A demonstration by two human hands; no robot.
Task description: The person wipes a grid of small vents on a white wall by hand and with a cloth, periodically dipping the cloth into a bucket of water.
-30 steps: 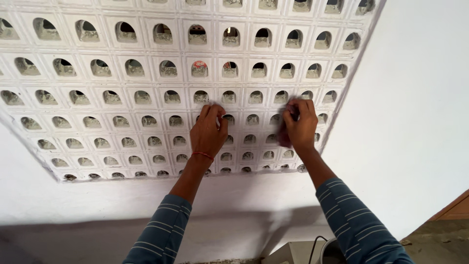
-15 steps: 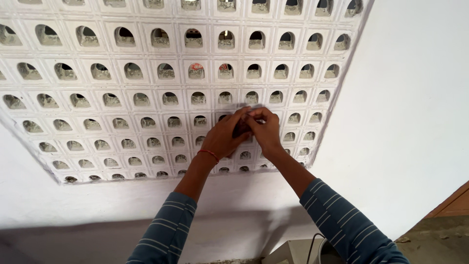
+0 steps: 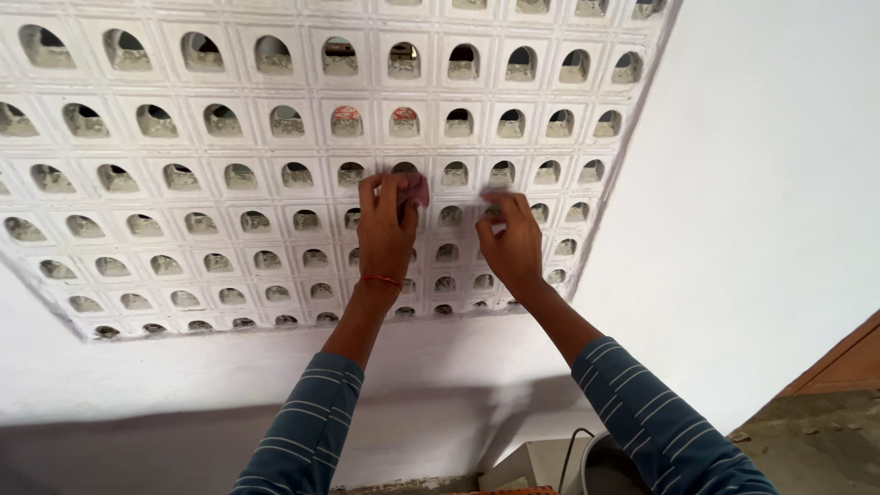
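Left hand [image 3: 385, 234] pinches small reddish rag [image 3: 414, 190] against white arched-hole lattice wall [image 3: 229, 174], centre frame; right hand [image 3: 513, 240] possibly grips another scrap; loose pinch risks dropping it

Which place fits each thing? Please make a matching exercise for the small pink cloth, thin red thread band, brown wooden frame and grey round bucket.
Things:
1 small pink cloth
2 thin red thread band
3 brown wooden frame
4 grey round bucket
Places:
a bottom edge
b on white wall grid under left hand
c lower right edge
d around left wrist
Pairs: 1-b, 2-d, 3-c, 4-a
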